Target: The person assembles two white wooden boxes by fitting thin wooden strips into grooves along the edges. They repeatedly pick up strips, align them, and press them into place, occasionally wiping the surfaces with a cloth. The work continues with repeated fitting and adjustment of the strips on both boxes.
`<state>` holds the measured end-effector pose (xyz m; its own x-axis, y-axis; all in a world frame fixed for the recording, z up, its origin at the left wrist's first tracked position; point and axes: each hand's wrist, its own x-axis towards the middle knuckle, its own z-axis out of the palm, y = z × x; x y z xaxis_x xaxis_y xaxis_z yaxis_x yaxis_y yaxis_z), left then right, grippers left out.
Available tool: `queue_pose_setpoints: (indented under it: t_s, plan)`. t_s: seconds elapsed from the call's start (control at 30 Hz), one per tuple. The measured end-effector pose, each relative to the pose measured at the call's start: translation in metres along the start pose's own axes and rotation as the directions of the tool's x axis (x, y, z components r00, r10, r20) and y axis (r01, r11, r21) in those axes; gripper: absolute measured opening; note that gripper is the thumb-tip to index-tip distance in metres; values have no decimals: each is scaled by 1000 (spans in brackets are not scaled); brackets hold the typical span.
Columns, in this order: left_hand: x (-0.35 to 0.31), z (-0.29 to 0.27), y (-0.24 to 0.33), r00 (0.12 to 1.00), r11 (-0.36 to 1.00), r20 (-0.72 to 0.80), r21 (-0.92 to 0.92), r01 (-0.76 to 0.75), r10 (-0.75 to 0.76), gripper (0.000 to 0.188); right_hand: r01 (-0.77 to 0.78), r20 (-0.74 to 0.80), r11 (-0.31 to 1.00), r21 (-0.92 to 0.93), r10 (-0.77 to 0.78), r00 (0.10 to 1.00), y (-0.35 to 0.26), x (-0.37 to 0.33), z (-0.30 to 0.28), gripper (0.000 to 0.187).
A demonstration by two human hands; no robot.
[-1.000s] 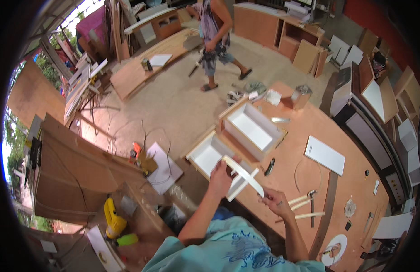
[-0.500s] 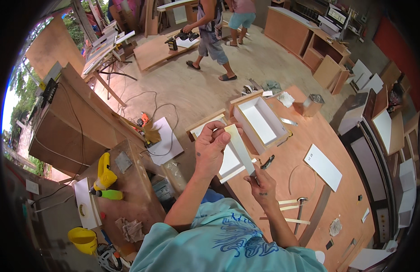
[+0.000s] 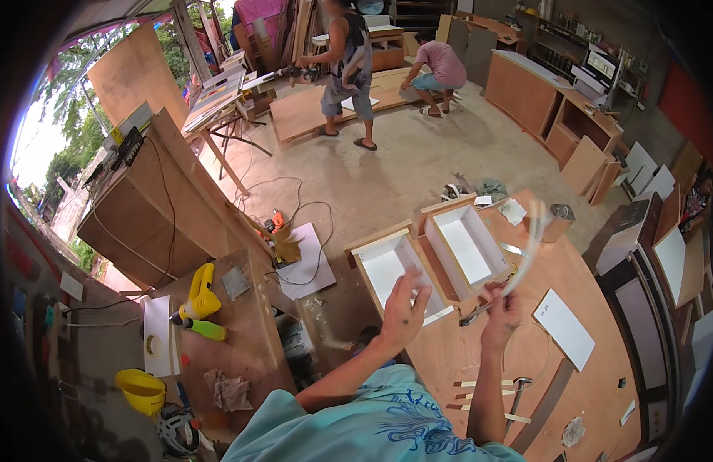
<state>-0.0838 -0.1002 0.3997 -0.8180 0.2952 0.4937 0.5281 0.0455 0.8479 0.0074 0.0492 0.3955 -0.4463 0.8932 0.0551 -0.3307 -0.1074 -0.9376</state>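
One strip [image 3: 528, 246] now only in right hand [image 3: 501, 316]; left hand [image 3: 403, 309] released, fingers spread.

The worktop [image 3: 602, 400] at lower right of the frame is warm orange-brown plywood. On it two open drawer boxes [image 3: 418, 266] are white inside with brown edges, and a white panel [image 3: 564, 329] lies at right. The strip [image 3: 525, 246] in the right hand [image 3: 501, 316] is pale, whitish. At lower left sit a yellow tool [image 3: 198, 291] and a yellow bowl [image 3: 141, 389]. The sleeve [image 3: 372, 423] is teal with a darker blue print.
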Motion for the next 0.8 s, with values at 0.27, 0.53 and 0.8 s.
queue_pose_setpoints:
  t_s: [0.27, 0.53, 0.8]
  plan:
    - [-25, 16, -9, 848, 772, 398, -390, 502, -350, 58, -319, 130, 746, 584, 302, 944, 30, 35, -26, 43]
    - [-1, 8, -12, 905, 645, 381, -646, 407, -190, 59, -514, 109, 375, 772, 718, 688, 43, -22, 0, 38]
    - [-2, 8, -12, 815, 498, 432, -646, 578, -386, 28, -931, 742, 65, 358, 585, 326, 91, -86, -77, 62]
